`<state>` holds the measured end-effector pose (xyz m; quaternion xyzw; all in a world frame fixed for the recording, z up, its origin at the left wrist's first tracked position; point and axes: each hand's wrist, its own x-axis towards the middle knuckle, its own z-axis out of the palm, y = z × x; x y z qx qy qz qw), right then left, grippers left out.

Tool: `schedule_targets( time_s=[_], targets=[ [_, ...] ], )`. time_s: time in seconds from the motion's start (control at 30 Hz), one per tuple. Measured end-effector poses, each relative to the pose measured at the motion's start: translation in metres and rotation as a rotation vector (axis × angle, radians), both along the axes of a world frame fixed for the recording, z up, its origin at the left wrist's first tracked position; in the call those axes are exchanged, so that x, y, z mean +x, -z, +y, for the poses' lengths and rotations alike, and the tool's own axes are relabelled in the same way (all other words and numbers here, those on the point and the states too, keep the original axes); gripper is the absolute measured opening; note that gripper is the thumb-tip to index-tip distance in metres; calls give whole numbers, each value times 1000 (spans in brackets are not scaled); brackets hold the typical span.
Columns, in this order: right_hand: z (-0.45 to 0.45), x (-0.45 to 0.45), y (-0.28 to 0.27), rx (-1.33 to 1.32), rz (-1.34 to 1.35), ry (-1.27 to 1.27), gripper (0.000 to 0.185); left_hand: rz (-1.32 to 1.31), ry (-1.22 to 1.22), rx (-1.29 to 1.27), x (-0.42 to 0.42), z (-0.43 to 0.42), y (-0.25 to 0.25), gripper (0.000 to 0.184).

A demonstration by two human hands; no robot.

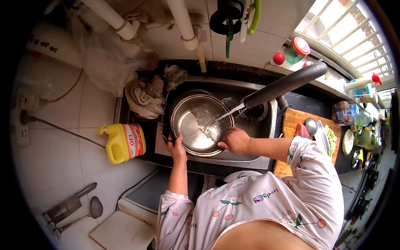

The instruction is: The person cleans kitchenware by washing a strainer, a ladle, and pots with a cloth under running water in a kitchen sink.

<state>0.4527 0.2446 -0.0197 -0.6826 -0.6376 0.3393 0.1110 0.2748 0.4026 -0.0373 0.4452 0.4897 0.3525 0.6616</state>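
Note:
A stainless steel pot (183, 127) is held over the metal sink (251, 162), with water from the thick grey faucet (287, 84) running into it. My left hand (178, 150) grips the pot's left side near the rim. On the near right side, my right hand (236, 141) is closed around the rim, its thumb side toward the pot's inside. Some water shows in the bottom, rippling under the stream. Another round metal rim (200, 91) partly shows behind the pot.
Crumpled cloths (146, 96) lie at the sink's left corner, beside a yellow detergent jug (125, 142). To the right, a wooden cutting board (296, 118) carries meat (302, 130), a ladle (311, 126), a knife and cut green vegetables (331, 139). A red-lidded jar (296, 50) stands on the sill.

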Motion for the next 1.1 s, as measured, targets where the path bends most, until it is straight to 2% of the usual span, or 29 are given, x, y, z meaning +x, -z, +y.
schedule_targets(
  time_s=[0.03,0.07,0.17,0.2,0.3,0.47,0.5,0.53,0.57,0.63,0.73,0.77,0.83,0.93,1.0,1.07,1.1],
  targets=[
    [7,8,-8,-151,-78,-34,49,6,6,13,0,-3,5,39],
    [18,5,-17,-324,-145,-11,41,13,12,28,0,-6,9,39],
    [33,-18,47,143,142,455,37,-28,-4,-30,4,-13,-4,39],
    [43,-21,56,30,211,694,39,-35,15,-15,4,-16,-9,39],
    [76,-21,136,30,370,1355,37,5,45,-28,-2,-26,-2,40],
    [130,-39,119,202,340,1464,21,40,94,-129,-2,-51,21,42],
    [127,-44,96,183,368,1219,17,50,82,-138,-2,-54,22,39],
    [131,-57,95,83,354,1146,18,15,69,-158,-2,-54,25,37],
    [120,-65,71,175,318,924,16,-21,54,-178,-2,-53,27,35],
    [108,-60,63,157,424,475,22,-50,63,-207,-5,-45,25,39],
    [86,-33,46,193,259,344,19,-54,69,-221,-11,-41,24,41],
    [82,-28,49,147,169,643,21,-49,76,-224,-12,-41,24,41],
    [75,-15,84,421,-49,888,23,-73,75,-215,-10,-44,24,42],
    [69,-18,121,2,42,941,19,-54,78,-193,-7,-46,24,39],
    [72,-18,121,-127,1021,1260,18,-25,77,-186,-5,-49,25,38],
    [79,-25,109,-156,1565,1168,21,4,66,-180,-4,-49,28,40],
    [78,-35,77,-121,1590,990,25,-7,86,-187,-5,-48,31,40]
  ],
)
